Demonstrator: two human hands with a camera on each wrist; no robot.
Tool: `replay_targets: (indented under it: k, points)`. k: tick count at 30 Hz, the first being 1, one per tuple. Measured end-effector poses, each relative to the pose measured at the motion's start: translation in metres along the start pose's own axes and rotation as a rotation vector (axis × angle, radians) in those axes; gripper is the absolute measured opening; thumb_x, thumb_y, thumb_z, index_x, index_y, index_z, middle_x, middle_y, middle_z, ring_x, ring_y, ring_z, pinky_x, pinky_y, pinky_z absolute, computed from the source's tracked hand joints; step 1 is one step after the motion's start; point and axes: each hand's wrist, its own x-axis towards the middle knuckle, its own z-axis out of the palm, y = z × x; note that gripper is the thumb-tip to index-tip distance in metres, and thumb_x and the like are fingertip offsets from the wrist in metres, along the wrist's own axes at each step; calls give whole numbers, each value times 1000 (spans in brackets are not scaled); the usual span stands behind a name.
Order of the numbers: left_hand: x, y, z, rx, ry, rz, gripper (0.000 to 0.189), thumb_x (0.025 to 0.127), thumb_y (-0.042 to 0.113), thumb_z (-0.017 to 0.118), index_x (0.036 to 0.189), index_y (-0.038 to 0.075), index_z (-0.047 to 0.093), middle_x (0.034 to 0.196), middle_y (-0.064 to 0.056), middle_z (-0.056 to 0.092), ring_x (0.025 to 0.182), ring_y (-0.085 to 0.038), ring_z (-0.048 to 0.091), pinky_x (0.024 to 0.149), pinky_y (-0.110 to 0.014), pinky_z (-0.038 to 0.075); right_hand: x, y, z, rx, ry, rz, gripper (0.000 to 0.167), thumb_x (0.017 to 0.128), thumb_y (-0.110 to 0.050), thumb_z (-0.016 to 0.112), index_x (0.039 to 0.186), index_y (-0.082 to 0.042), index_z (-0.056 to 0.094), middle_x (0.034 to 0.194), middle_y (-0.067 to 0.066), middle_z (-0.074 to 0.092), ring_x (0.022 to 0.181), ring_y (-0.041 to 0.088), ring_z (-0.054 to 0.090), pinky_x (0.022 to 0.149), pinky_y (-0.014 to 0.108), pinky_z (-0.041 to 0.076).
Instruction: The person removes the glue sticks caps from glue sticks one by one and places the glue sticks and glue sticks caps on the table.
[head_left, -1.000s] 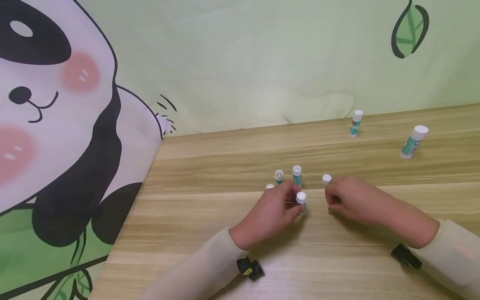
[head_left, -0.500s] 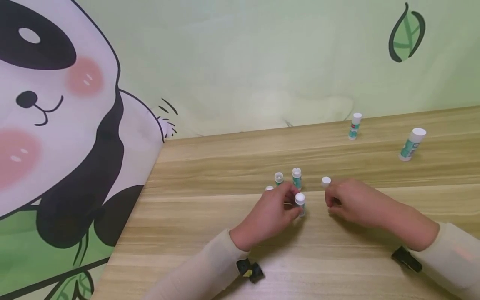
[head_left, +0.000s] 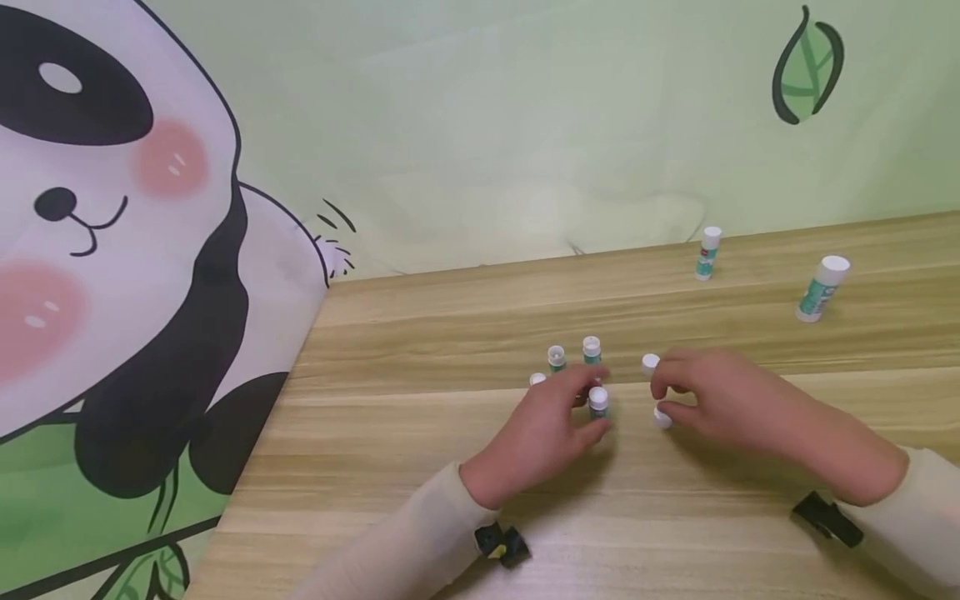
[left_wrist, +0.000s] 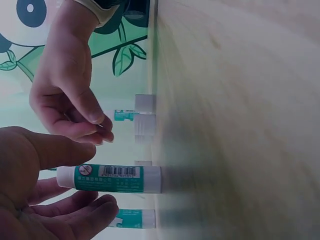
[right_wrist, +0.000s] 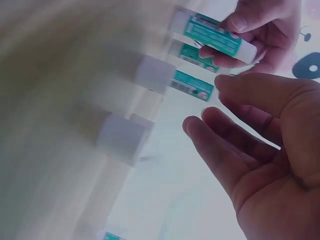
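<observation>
An uncapped glue stick (head_left: 597, 402), white with a green label, stands upright on the table between the thumb and fingers of my left hand (head_left: 536, 425). In the left wrist view those fingers are spread around the glue stick (left_wrist: 117, 178), and a gap shows below it; whether the thumb touches it I cannot tell. My right hand (head_left: 712, 400) hovers just right of two white caps, the far cap (head_left: 651, 363) and the near cap (head_left: 662, 417). The right wrist view shows its fingers (right_wrist: 215, 155) apart, holding nothing.
Behind my left hand stand more uncapped glue sticks, one (head_left: 556, 358) beside another (head_left: 592, 348), and a third top (head_left: 537, 379) partly hidden. A capped small glue stick (head_left: 707, 254) and a larger glue stick (head_left: 822, 288) stand at the back right, before the panda-printed backdrop (head_left: 480, 125).
My left fingers have spread away from the glue stick. My right hand has opened and shifted slightly right, and a white cap now shows on the table under its thumb.
</observation>
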Motion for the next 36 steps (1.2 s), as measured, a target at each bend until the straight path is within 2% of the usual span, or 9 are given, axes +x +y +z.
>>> replay_targets:
  k: [8,14,19,22,29,36]
  points:
    - [2,8,-4,125,36,46,47,89,23,71,130,10,56,119,-3,66,107,-8,61,95,-19,49,-1,5,-7,25,198,-99,26,73,-3,79,83,-22,64,85,-15,62,74,5,60,64,26,53]
    - [8,18,-8,162,59,94,46,90,28,70,129,11,55,115,-1,67,108,-8,62,94,-17,49,2,7,-21,35,276,-59,27,72,0,78,86,-19,66,87,-10,66,78,12,70,68,31,59]
    - [17,28,-10,161,52,110,47,91,30,69,131,11,54,114,0,66,105,-9,62,91,-15,49,6,12,-27,13,357,-59,30,67,2,82,87,-14,67,91,-3,69,75,18,72,67,35,59]
    - [23,33,-11,135,48,96,47,92,31,67,131,10,55,117,-1,65,106,-10,62,89,-15,49,9,15,-30,-13,402,-49,31,66,2,82,88,-13,68,94,-1,69,77,18,71,66,35,57]
    - [36,45,-7,95,55,65,45,94,34,62,133,12,54,121,0,65,111,-8,61,92,-16,49,16,24,-34,-15,441,45,28,69,2,80,91,-12,69,105,7,69,96,28,67,69,41,53]
    - [52,52,-2,39,62,53,47,94,37,60,134,12,54,121,0,64,109,-8,60,89,-15,47,22,41,-36,14,453,112,23,75,3,75,94,-8,70,107,11,68,93,31,68,73,46,53]
